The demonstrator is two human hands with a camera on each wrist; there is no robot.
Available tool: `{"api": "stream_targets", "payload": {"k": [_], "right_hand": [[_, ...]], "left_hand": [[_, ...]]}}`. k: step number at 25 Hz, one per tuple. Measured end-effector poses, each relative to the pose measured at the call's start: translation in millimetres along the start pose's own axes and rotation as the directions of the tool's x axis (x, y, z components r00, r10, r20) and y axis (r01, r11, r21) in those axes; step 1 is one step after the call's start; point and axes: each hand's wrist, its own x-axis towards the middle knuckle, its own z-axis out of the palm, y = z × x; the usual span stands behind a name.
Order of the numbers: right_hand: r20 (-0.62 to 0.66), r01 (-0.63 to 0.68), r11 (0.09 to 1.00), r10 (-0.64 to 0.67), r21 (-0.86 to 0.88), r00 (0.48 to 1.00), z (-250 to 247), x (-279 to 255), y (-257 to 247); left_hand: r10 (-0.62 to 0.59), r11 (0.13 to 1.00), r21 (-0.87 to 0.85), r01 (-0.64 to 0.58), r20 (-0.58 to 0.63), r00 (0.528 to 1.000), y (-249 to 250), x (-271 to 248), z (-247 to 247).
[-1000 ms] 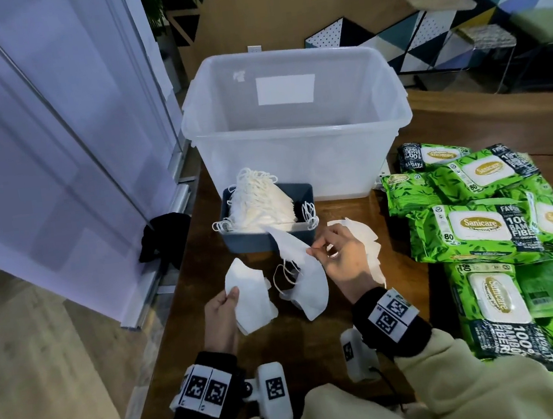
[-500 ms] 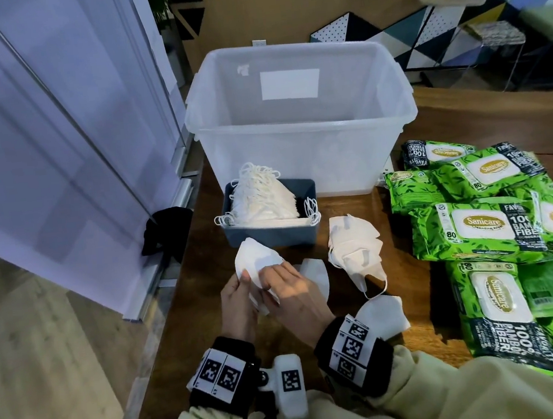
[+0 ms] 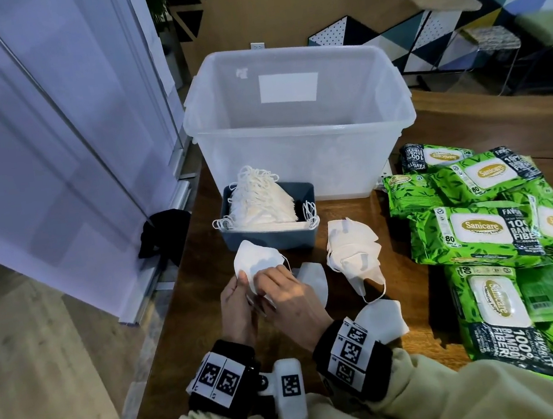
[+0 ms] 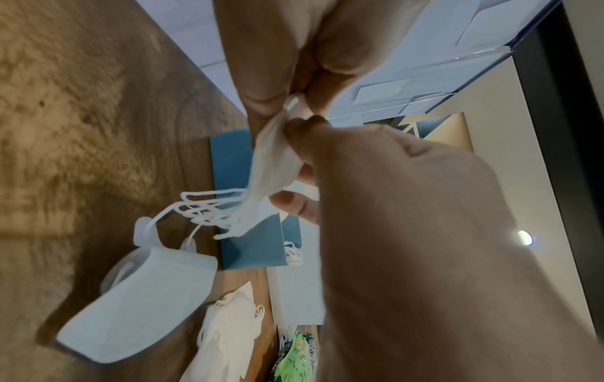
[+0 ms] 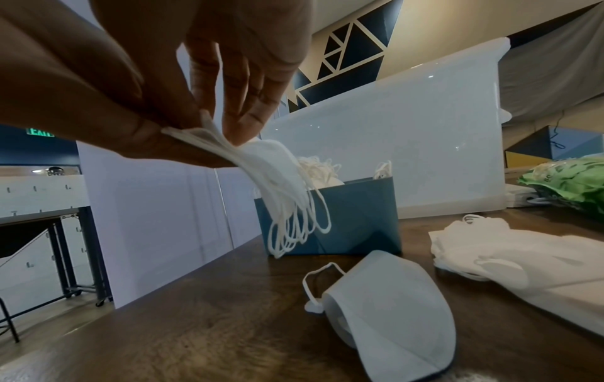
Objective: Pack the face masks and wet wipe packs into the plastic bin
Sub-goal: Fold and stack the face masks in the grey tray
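Note:
A thin stack of white face masks [image 3: 257,265] hangs between both hands, just in front of the blue tray [image 3: 271,239]. My left hand [image 3: 242,280] pinches its near edge [image 4: 287,111]. My right hand [image 3: 266,274] pinches the same stack [image 5: 268,165] between thumb and fingers, ear loops dangling. The blue tray holds a tall pile of masks [image 3: 260,200]. Behind it stands the clear plastic bin [image 3: 302,144]; I see nothing inside it. Green wet wipe packs [image 3: 477,227] lie to the right.
A single mask [image 3: 312,282] lies on the wooden table beside my right hand. A loose pile of masks [image 3: 352,249] is further right, and one more mask [image 3: 382,318] lies by my right wrist. The table's left edge [image 3: 181,289] is close; a white partition stands beyond.
A second ago each hand held its own mask, apart. My right hand has moved left to the left hand, and both now pinch one stack together.

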Motion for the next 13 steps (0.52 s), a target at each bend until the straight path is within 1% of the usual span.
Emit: {"api": "stream_targets", "payload": {"k": [3,5,6,8,9,10,11,12,13], "right_hand": [[0.029,-0.006,1.0,0.006,-0.003,1.0,1.4,1.3,1.1],[0.093,-0.014,0.999,0.011,0.032,0.996,2.6,1.2,1.6],[0.145,-0.026,0.996,0.014,0.086,0.989,2.1,1.3,0.1],[0.263,-0.065,0.962,-0.007,0.265,0.965,-0.2,2.0,-0.8],[0.301,-0.09,0.934,-0.02,0.346,0.953,-1.8,1.6,1.7],[0.295,-0.114,0.913,-0.008,0.392,0.955,-2.7,1.0,7.0],[0.239,-0.15,0.898,0.052,0.413,0.969,-1.0,-0.6,17.2],[0.175,-0.243,0.883,0.186,0.401,0.967,2.5,-3.6,34.6],[0.158,-0.413,0.837,0.382,0.359,0.911,5.6,-7.3,56.8]], "left_hand": [[0.006,1.0,-0.014,-0.006,0.029,1.0,0.1,0.1,0.7],[0.02,0.999,0.033,-0.021,0.031,0.999,-2.3,3.3,-3.2],[0.028,0.998,0.063,-0.029,0.019,0.999,-4.0,5.5,-6.5],[0.026,0.995,0.095,-0.024,-0.015,1.0,-6.2,8.3,-15.1],[0.027,0.994,0.105,-0.024,-0.022,0.999,-6.4,9.0,-19.7],[0.028,0.993,0.114,-0.025,-0.028,0.999,-5.5,9.4,-24.2],[0.029,0.992,0.12,-0.024,-0.039,0.999,-2.9,9.5,-28.9],[0.029,0.992,0.123,-0.022,-0.058,0.998,-0.5,10.0,-34.0],[0.031,0.992,0.122,-0.022,-0.078,0.996,1.6,10.8,-40.1]]}}
